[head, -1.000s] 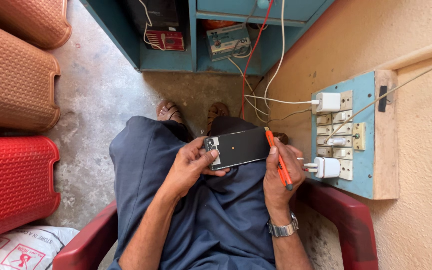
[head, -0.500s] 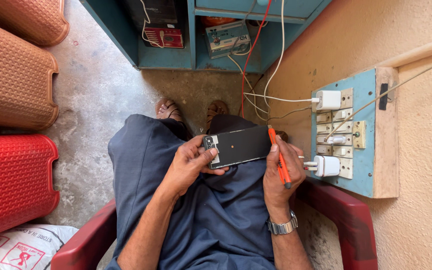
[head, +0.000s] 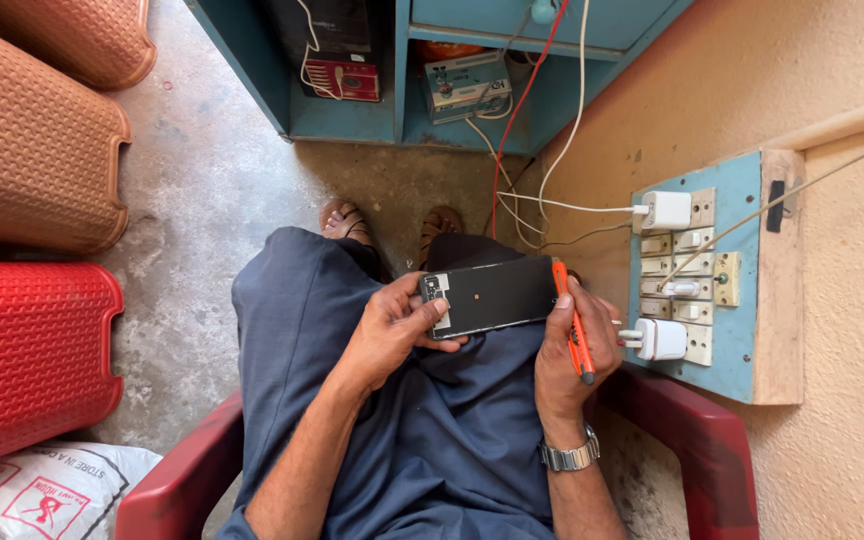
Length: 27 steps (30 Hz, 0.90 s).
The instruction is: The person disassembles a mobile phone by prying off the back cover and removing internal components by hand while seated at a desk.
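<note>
I see the left hand [head: 392, 335] pinching the camera end of a black smartphone [head: 490, 296], fingers closed on its edge, bracing it flat over the lap in blue trousers [head: 402, 440]. The right hand [head: 572, 350] steadies the other end while its fingers grip an orange screwdriver [head: 574, 320] along the phone's edge, kept ready. A switchboard [head: 712, 270] with white chargers sits just beside.

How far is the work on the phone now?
Done: nothing visibly opened. The black phone lies back side up, its cover on. In hand: the left hand grips its camera end; the right hand holds an orange tool at the other end. Left: any opening.
</note>
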Available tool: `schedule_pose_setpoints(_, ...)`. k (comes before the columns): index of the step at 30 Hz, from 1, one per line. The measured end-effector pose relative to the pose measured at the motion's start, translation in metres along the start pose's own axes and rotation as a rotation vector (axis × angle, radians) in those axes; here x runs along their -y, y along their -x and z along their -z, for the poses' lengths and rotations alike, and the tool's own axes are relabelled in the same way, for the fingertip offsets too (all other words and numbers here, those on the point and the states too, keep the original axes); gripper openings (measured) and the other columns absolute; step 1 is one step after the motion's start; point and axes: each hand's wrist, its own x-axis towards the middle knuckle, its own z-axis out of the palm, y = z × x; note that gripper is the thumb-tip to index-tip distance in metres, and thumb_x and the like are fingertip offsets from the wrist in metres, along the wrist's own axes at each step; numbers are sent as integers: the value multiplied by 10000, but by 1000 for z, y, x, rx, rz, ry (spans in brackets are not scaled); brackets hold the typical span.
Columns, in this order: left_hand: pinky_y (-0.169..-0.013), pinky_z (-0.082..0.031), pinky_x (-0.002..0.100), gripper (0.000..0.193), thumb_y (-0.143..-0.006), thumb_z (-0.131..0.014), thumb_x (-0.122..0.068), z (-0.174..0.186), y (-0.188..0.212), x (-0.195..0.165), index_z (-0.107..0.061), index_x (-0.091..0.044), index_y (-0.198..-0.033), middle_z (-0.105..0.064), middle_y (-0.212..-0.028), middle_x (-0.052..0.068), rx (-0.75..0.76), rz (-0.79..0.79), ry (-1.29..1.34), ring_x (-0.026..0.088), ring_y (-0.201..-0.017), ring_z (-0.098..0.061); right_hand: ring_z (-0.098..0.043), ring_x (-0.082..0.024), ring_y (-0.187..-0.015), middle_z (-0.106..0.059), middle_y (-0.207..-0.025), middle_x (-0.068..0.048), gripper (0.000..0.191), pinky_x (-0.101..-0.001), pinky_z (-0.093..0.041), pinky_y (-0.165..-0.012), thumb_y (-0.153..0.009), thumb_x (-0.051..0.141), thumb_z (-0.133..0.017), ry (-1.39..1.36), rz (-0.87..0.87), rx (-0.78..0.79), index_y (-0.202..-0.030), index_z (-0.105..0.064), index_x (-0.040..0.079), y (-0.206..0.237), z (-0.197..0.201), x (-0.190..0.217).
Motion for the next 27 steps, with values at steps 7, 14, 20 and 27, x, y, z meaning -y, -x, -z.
schedule_pose_setpoints(7, -720, -672, 347, 284, -1011, -566, -81, 3, 6, 0, -574, 65, -1255, -740, -955, 149, 0, 1, 2, 233, -811, -758, -679, -313, -1008, -730, -1050, -155, 189, -411, -538, -893, -1036, 67, -647, -1, 26, 40, -1181, -717, -33, 7, -2, -2)
schedule_pose_setpoints(14, -714, -669, 336, 289, -1007, -559, -83, -1, 6, 0, -569, 60, -1258, -742, -956, 151, -3, 18, -8, 232, -813, -762, -688, -288, -1009, -737, -1061, -145, 201, -387, -544, -907, -1055, 94, -640, -73, -28, -3, -1194, -713, -32, 8, 1, -7)
schedule_pose_setpoints(20, -700, -656, 330, 298, -979, -588, -99, 4, 7, 3, -559, 45, -1238, -739, -943, 145, 4, 112, -64, 242, -808, -762, -688, -235, -1014, -734, -1108, -146, 247, -354, -550, -902, -1088, 150, -609, -142, -170, -16, -1220, -698, -39, 8, 1, -14)
schedule_pose_setpoints(27, -755, -630, 324, 341, -934, -665, -128, 7, 18, 5, -612, 69, -1207, -711, -970, 105, 50, 238, -167, 187, -834, -718, -731, -174, -1081, -752, -1185, -112, 330, -277, -577, -971, -1038, 138, -649, -301, -391, 109, -1332, -645, -13, 9, 0, -26)
